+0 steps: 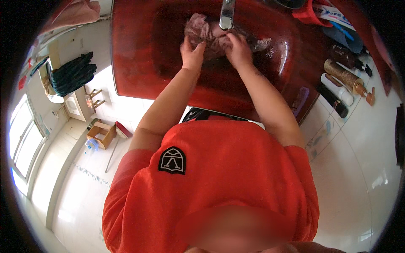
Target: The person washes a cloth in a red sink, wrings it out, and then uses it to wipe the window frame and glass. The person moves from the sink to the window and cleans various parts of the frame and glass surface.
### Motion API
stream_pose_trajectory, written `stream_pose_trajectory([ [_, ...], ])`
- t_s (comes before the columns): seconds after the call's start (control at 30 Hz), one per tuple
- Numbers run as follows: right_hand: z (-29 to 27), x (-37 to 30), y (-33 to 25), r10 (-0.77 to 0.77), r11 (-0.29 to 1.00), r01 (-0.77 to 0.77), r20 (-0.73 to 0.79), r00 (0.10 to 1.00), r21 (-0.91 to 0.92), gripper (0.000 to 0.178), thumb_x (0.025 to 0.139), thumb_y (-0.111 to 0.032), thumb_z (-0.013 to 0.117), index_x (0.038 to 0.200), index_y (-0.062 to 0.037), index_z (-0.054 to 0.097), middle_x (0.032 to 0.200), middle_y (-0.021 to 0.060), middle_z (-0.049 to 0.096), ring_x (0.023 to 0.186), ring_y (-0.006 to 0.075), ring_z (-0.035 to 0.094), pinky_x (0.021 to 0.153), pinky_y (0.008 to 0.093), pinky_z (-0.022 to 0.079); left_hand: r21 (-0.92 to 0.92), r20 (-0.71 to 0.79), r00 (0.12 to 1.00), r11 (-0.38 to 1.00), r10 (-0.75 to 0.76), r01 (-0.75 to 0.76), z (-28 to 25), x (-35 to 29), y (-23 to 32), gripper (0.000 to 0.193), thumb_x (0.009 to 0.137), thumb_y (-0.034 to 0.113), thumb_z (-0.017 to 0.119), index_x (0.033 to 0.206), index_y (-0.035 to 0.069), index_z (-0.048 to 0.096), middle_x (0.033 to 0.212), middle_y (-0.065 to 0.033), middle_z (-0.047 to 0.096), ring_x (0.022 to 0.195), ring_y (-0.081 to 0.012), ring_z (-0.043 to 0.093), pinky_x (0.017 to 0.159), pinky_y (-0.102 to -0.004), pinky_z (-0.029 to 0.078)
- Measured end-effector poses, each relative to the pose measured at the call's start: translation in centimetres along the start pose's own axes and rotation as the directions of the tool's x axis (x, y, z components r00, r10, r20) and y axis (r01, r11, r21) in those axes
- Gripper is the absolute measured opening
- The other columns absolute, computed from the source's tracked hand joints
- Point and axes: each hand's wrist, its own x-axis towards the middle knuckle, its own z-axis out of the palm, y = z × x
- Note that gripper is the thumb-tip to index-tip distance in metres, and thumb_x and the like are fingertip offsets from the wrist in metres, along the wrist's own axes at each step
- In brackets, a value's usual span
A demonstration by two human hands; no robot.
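Now your left hand (193, 52) and right hand (238, 49) both clutch the wet cloth (209, 33) under the tap (227, 14), in the red basin (139, 46).

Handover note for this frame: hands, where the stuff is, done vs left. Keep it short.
Left hand: closed on the near left edge of the wet brownish cloth, in the dark red basin.
Right hand: gripping the cloth's right part, just below the metal tap.
Cloth: bunched between both hands under the spout; whether water is running cannot be told.
Nearby: bottles and tubes lie on the white counter to the right, untouched.
Done: cloth is in the basin, looks wet, and is being worked.
Left: probably more scrubbing, then wringing and lifting it out.
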Motion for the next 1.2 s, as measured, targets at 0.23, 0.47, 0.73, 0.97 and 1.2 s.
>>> stream_pose_trajectory([
  [0.23,-4.0,-2.8,-10.3,-0.376,0.756,0.43,-0.21,0.902,0.494,0.022,0.074,-0.014,0.07,0.094,-0.0049,0.068,0.091,0.0125,0.064,0.085,0.0321,0.064,0.076,0.0384,0.053,-0.599,0.725,0.683,0.403,-0.095,0.692,-1.6,0.4,4.6,0.075,0.098,0.07,0.038,0.143,0.01,0.048,0.136,-0.0144,0.057,0.122,-0.0318,0.056,0.107,-0.0464,0.044],
  [0.47,-4.1,-1.7,-12.6,-0.458,0.79,0.566,-0.386,0.801,0.236,0.036,0.065,-0.031,0.078,0.089,-0.0078,0.067,0.089,0.0108,0.063,0.085,0.0344,0.065,0.075,0.0437,0.055,0.295,0.316,0.746,0.686,0.587,-0.665,0.4,1.6,1.5,0.034,0.09,0.031,0.055,0.114,0.01,0.065,0.109,-0.0106,0.064,0.108,-0.0257,0.059,0.095,-0.0412,0.047],
  [0.73,-2.7,3.7,-6.7,-0.206,0.913,0.314,-0.37,0.906,0.261,0.038,0.071,-0.035,0.075,0.1,-0.0104,0.068,0.097,0.0106,0.067,0.085,0.0358,0.067,0.071,0.045,0.057,0.614,0.461,0.761,0.455,0.456,-0.644,-0.1,1.2,1.0,0.044,0.089,0.029,0.063,0.129,0.013,0.059,0.124,-0.0114,0.062,0.116,-0.0276,0.059,0.101,-0.041,0.046],
  [0.97,-2.8,-0.4,1.8,-0.249,0.905,0.226,-0.017,0.968,-0.361,0.076,0.074,-0.029,0.082,0.144,-0.0199,0.052,0.16,0.0114,0.027,0.146,0.0391,0.027,0.117,0.0614,0.023,0.695,0.186,0.964,0.667,0.192,-0.267,-2.9,0.2,4.5,0.079,0.086,0.036,0.07,0.153,0.019,0.032,0.158,-0.0222,0.028,0.145,-0.0395,0.031,0.112,-0.057,0.034],
  [1.2,-0.3,-2.7,1.6,-0.275,0.844,0.403,0.361,0.891,-0.353,0.082,0.075,-0.044,0.08,0.148,-0.0213,0.048,0.157,0.0145,0.035,0.148,0.0397,0.022,0.12,0.0634,0.011,0.774,0.629,0.776,-0.114,0.039,-0.622,-0.8,0.0,1.9,0.071,0.096,0.057,0.049,0.158,0.032,0.026,0.169,-0.0047,0.0,0.155,-0.0339,-0.002,0.116,-0.0695,0.012],
])
